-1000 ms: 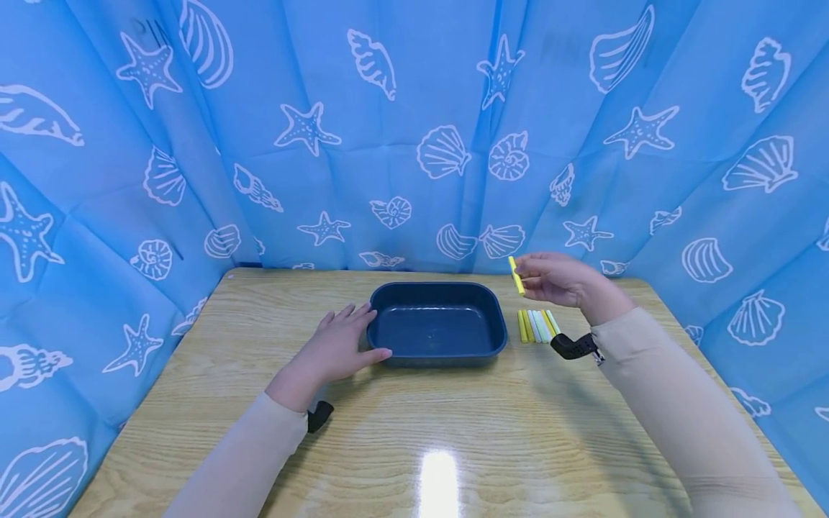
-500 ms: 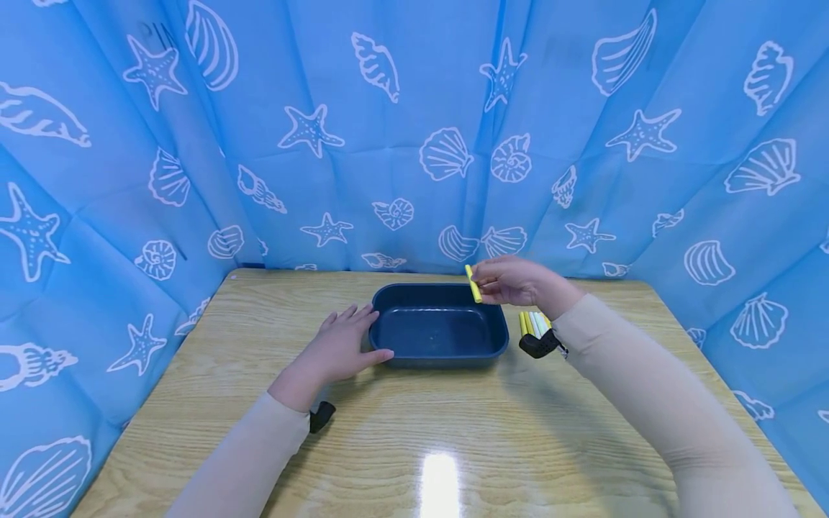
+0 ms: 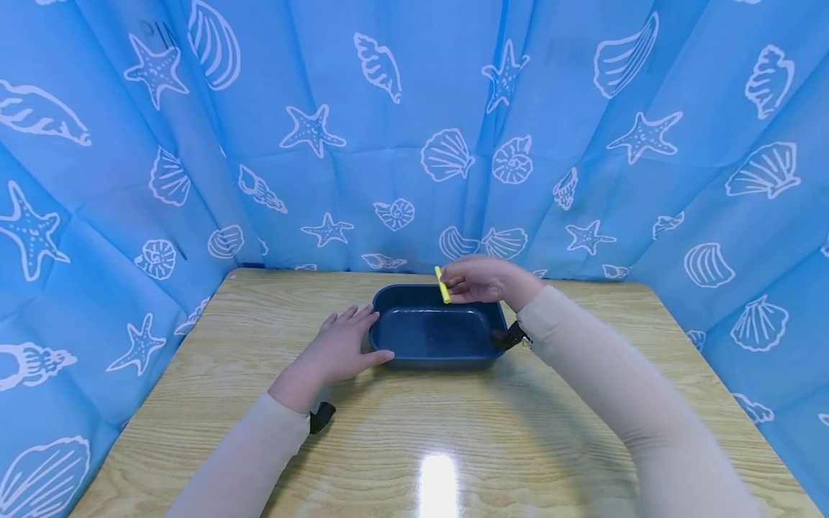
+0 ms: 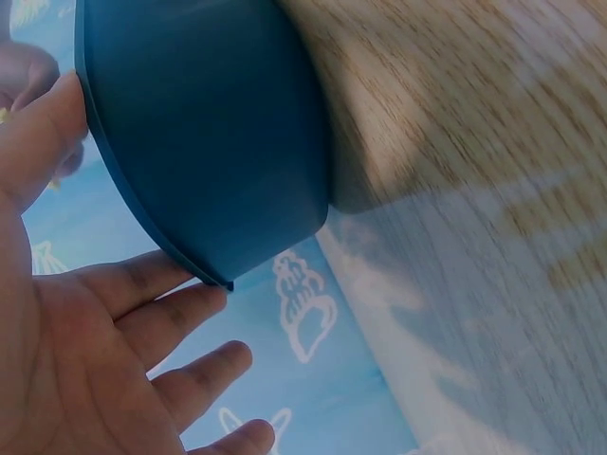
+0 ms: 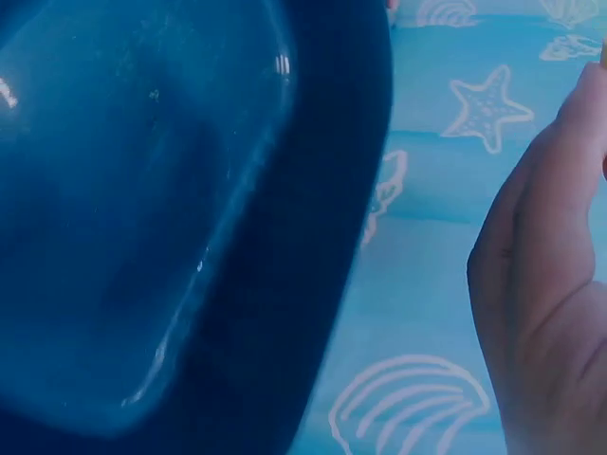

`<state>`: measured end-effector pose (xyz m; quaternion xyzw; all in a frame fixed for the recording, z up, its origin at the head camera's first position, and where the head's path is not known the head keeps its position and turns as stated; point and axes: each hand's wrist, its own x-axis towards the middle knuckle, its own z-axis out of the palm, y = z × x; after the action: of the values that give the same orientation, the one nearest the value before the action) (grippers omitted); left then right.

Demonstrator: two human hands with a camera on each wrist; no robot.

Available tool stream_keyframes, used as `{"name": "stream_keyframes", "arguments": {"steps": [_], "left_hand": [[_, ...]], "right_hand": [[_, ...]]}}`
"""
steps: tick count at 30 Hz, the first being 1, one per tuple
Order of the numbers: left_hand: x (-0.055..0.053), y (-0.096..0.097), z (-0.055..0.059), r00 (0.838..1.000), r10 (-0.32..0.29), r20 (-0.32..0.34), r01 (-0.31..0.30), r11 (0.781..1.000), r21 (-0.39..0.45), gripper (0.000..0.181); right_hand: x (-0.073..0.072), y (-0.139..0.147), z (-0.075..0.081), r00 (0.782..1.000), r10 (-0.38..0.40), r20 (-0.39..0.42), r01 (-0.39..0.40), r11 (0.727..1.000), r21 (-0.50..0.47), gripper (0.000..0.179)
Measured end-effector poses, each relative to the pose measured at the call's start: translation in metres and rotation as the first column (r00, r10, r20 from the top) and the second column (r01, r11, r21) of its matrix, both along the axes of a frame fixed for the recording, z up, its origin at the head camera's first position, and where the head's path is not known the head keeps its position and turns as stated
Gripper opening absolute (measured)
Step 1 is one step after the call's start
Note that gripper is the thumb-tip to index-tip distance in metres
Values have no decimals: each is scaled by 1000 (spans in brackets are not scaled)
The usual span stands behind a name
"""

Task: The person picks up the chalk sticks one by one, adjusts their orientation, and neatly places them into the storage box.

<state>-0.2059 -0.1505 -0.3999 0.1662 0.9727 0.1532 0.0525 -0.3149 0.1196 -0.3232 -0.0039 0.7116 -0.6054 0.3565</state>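
My right hand (image 3: 479, 279) pinches a yellow stick of chalk (image 3: 443, 285) between thumb and fingers, over the back part of a dark blue rectangular basin (image 3: 434, 360). In the right wrist view, the basin's inside fills the left half, while the right hand (image 5: 545, 256) shows only partly at the right edge. My left hand (image 3: 340, 345) lies at the basin's left end with fingers spread. Seen from the left wrist, the thumb and fingertips of the left hand (image 4: 95, 332) touch the basin's rim, and the other fingers reach past it.
The basin stands on a wood-grain table (image 3: 363, 446). Behind and beside the table hangs a blue curtain (image 3: 401, 180) with white shell and starfish prints. My right wrist and sleeve (image 3: 583, 360) cover the spot right of the basin where the other chalks lay.
My right hand has carried the yellow chalk leftward, from above the row of chalks to over the basin. The right forearm now covers that row. My left hand stays at the basin's left end.
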Motion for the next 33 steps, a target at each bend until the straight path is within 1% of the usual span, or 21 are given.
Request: {"name": "stream_keyframes", "arguments": {"steps": [5, 10, 14, 18, 24, 29, 33], "left_hand": [[-1, 1, -1, 1000, 13, 8, -13, 1000, -4, 87], [-1, 1, -1, 1000, 22, 14, -22, 1000, 2, 87], [-1, 1, -1, 1000, 24, 13, -24, 1000, 3, 87], [-1, 1, -2, 1000, 23, 15, -23, 1000, 4, 87], [-1, 0, -5, 1000, 23, 14, -23, 1000, 7, 87], [-2, 1, -5, 1000, 11, 12, -11, 1000, 5, 88], [-2, -1, -5, 1000, 9, 11, -9, 1000, 4, 88]], "right_hand": [[-8, -15, -9, 999, 17, 39, -17, 1000, -5, 28], [-15, -30, -16, 997, 30, 71, -30, 1000, 0, 33], [-18, -39, -21, 996, 41, 79, -42, 999, 13, 31], [-20, -45, -27, 996, 48, 73, -51, 998, 31, 20], [-24, -55, -37, 991, 108, 74, -113, 991, 70, 14], [-23, -59, -46, 988, 120, 92, -130, 985, 110, 15], [-21, -66, -55, 982, 151, 116, -168, 973, 158, 27]]}}
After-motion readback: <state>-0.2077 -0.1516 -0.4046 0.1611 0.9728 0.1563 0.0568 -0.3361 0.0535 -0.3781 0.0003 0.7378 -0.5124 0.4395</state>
